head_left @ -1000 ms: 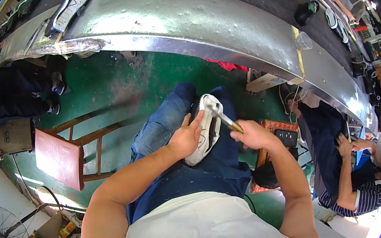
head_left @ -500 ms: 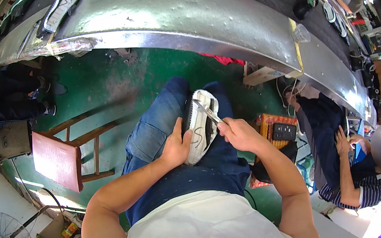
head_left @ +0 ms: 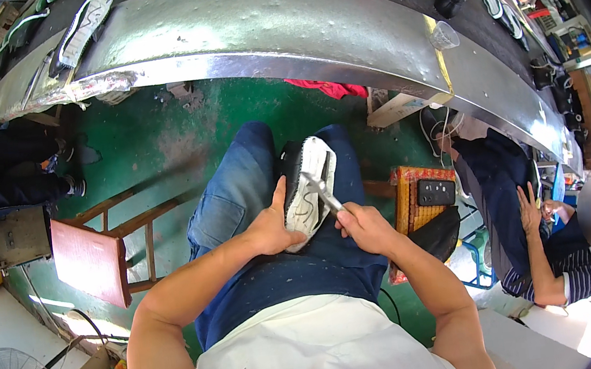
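Across my lap, on blue jeans, lies a shoe with its white sole turned up. A dark squiggle runs over the sole, and dark material shows along its edges. My left hand is wrapped around the shoe's near left side, thumb at the near end. In my right hand is a slim metal hand tool, held by its near end. Its far tip is over the middle of the sole; whether it touches, I cannot tell. The tool's exact kind is unclear.
A metal-edged bench curves across the front, bearing more shoes and a clear cup. A wooden stool lies to my left, a woven seat to my right. Another person sits at the right.
The shoe has tilted a little, showing more of its dark left side. My right hand and the tool have shifted slightly nearer to me. The whole view has shifted somewhat.
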`<state>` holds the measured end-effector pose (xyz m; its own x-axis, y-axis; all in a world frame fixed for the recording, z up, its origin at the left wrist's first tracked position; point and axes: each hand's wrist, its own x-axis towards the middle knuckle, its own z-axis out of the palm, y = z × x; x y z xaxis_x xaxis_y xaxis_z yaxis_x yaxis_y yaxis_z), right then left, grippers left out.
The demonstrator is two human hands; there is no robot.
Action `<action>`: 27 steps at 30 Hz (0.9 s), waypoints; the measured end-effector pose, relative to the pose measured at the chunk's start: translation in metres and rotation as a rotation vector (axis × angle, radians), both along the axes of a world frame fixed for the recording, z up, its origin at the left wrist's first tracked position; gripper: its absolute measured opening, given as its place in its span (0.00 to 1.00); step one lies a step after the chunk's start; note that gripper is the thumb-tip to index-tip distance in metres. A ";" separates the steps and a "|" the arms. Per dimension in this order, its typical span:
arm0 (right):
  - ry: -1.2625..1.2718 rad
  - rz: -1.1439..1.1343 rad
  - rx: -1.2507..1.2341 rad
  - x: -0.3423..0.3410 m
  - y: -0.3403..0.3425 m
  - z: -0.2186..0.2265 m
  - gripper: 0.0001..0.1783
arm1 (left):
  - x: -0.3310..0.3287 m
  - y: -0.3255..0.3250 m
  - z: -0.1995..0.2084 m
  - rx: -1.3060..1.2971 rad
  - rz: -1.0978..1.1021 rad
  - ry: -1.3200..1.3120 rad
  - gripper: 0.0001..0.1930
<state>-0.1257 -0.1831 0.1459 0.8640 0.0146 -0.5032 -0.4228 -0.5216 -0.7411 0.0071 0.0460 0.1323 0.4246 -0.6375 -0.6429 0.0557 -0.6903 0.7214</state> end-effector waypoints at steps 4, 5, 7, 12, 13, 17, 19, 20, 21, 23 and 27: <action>-0.092 -0.270 0.108 -0.040 -0.013 -0.018 0.26 | 0.025 0.002 0.037 -0.123 -0.161 -0.382 0.50; -0.110 -0.389 0.193 -0.046 -0.015 -0.020 0.28 | 0.034 0.008 0.038 -0.260 -0.120 -0.506 0.47; -0.121 -0.561 0.329 -0.057 -0.019 -0.027 0.32 | 0.056 0.004 0.063 -0.405 0.009 -0.569 0.43; -0.074 -0.594 0.302 -0.066 -0.020 -0.014 0.21 | 0.075 -0.034 0.120 -0.699 0.170 -0.348 0.39; -0.055 -0.537 0.214 -0.067 -0.020 -0.010 0.17 | 0.079 -0.038 0.118 -0.700 0.167 -0.349 0.39; -0.057 -0.445 0.177 -0.082 -0.020 -0.003 0.14 | 0.109 -0.060 0.116 -0.788 -0.065 -0.225 0.31; -0.023 -0.402 0.122 -0.079 -0.019 0.008 0.14 | 0.121 -0.079 0.111 -0.628 -0.120 -0.215 0.25; 0.009 -0.354 0.067 -0.078 -0.018 0.011 0.14 | 0.122 -0.095 0.102 -0.376 -0.125 -0.177 0.30; 0.009 -0.350 0.065 -0.077 -0.018 0.010 0.14 | 0.113 -0.111 0.071 -0.330 -0.004 -0.089 0.31; 0.081 -0.400 0.158 -0.078 -0.017 0.006 0.14 | 0.095 -0.118 -0.001 -0.251 0.181 0.071 0.35; 0.228 -0.269 0.125 -0.072 -0.027 0.028 0.17 | 0.031 -0.070 -0.078 -0.312 0.227 0.236 0.33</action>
